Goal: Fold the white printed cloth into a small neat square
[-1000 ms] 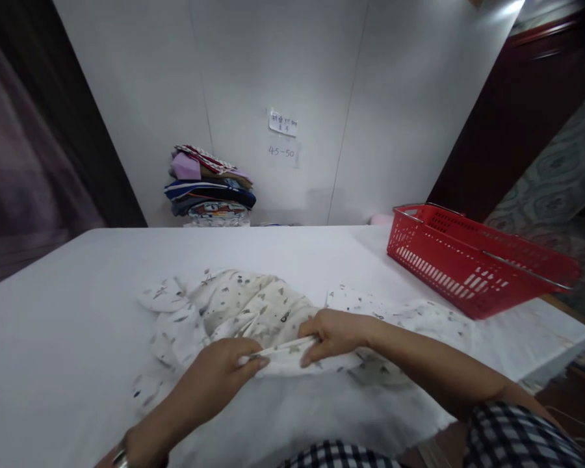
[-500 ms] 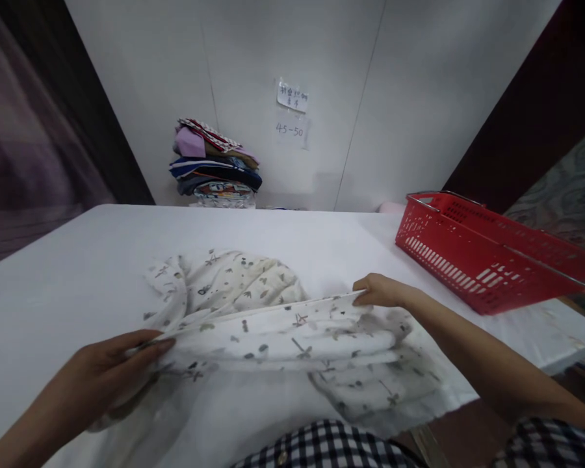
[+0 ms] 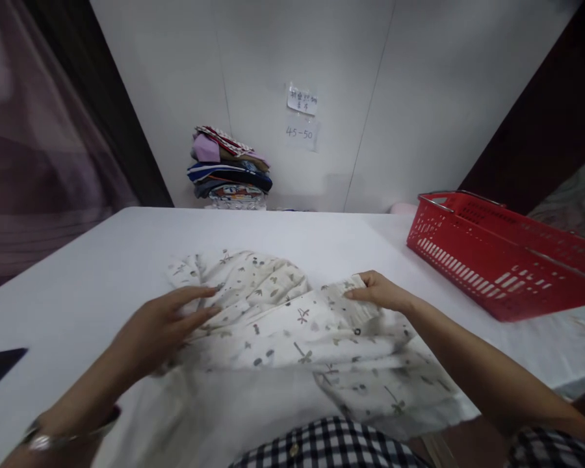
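A white cloth garment (image 3: pixel 273 338) with small grey and brown plant-like prints lies rumpled on the table; its exact kind is unclear. My right hand (image 3: pixel 383 290) pinches a gathered, elastic-looking edge of it between thumb and fingers and lifts that edge slightly. Over the garment's left part, my left hand (image 3: pixel 175 322) is open, thumb and fingers apart, slightly blurred. Whether its fingertips touch the cloth I cannot tell. Part of the garment hangs towards me at the front edge of the table.
A white-covered table (image 3: pixel 102 260) spreads out before me. On its right stands a red plastic basket (image 3: pixel 497 260) with metal handles. A stack of folded clothes (image 3: pixel 231 172) is at the back by the wall. A dark flat object (image 3: pixel 0 367) lies at the left edge.
My left hand has let go of the stretched cloth edge and moved right and up. The right hand still grips its end, where a gathered edge now shows. The view has shifted slightly.
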Demonstrator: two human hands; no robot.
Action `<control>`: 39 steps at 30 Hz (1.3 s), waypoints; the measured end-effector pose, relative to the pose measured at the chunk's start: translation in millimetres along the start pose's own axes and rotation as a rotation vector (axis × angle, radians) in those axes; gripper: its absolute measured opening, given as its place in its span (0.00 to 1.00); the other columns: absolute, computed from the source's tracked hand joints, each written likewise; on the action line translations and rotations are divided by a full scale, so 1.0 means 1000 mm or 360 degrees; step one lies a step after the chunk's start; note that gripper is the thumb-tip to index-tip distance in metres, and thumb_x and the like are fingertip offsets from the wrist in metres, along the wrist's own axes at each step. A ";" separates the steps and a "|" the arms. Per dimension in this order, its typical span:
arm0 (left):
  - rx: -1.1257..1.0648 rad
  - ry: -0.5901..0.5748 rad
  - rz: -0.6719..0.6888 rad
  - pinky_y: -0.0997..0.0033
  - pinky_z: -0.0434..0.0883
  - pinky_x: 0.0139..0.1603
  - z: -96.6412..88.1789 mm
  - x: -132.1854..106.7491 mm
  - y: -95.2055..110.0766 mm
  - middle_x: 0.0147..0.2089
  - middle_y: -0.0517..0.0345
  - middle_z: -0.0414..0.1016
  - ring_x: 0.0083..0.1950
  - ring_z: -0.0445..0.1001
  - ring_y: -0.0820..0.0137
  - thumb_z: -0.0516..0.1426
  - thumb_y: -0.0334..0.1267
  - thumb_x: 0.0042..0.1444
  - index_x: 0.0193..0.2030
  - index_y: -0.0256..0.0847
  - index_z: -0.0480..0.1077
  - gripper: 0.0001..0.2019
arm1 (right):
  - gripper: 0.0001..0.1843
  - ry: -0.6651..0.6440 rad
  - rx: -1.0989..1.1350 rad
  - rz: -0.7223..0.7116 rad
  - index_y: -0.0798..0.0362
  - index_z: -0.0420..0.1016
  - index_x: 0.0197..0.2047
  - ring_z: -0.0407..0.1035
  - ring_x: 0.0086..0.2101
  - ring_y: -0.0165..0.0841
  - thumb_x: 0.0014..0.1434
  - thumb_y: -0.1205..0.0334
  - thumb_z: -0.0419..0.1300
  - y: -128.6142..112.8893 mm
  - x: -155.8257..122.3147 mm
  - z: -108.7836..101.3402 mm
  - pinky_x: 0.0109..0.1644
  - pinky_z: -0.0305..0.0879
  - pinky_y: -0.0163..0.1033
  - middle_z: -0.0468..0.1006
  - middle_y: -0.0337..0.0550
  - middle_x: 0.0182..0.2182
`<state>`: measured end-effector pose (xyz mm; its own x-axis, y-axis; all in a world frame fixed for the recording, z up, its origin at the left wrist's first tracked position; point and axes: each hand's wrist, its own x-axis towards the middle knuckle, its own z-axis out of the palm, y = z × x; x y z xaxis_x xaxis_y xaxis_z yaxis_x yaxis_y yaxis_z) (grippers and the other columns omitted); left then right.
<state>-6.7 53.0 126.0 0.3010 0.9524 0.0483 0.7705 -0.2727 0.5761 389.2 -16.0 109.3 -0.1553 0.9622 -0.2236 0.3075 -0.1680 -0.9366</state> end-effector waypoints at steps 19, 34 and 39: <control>-0.0534 -0.0384 0.0568 0.75 0.59 0.29 0.105 0.007 0.082 0.25 0.64 0.67 0.29 0.66 0.73 0.53 0.45 0.56 0.26 0.39 0.68 0.13 | 0.21 -0.0027 0.0386 -0.0019 0.54 0.71 0.41 0.63 0.29 0.27 0.48 0.49 0.64 0.002 0.002 0.058 0.34 0.59 0.33 0.72 0.39 0.31; -0.0333 -0.0183 0.1096 0.75 0.65 0.34 0.108 -0.003 0.080 0.31 0.59 0.73 0.34 0.70 0.73 0.49 0.40 0.60 0.35 0.42 0.73 0.12 | 0.19 0.0397 0.0304 -0.0136 0.55 0.74 0.31 0.59 0.24 0.26 0.48 0.46 0.63 0.014 0.012 0.080 0.28 0.56 0.33 0.68 0.36 0.22; -0.0354 -0.0240 0.0870 0.76 0.60 0.30 0.109 0.000 0.087 0.26 0.62 0.69 0.30 0.67 0.75 0.49 0.45 0.61 0.26 0.40 0.69 0.16 | 0.18 0.0368 0.0185 -0.0260 0.55 0.77 0.32 0.62 0.26 0.29 0.51 0.46 0.61 -0.001 0.001 0.093 0.31 0.58 0.34 0.71 0.39 0.25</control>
<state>121.8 14.3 87.7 0.7088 0.6481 0.2783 0.3507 -0.6662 0.6581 301.4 -34.7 84.6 0.0281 0.9995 -0.0128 0.1848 -0.0177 -0.9826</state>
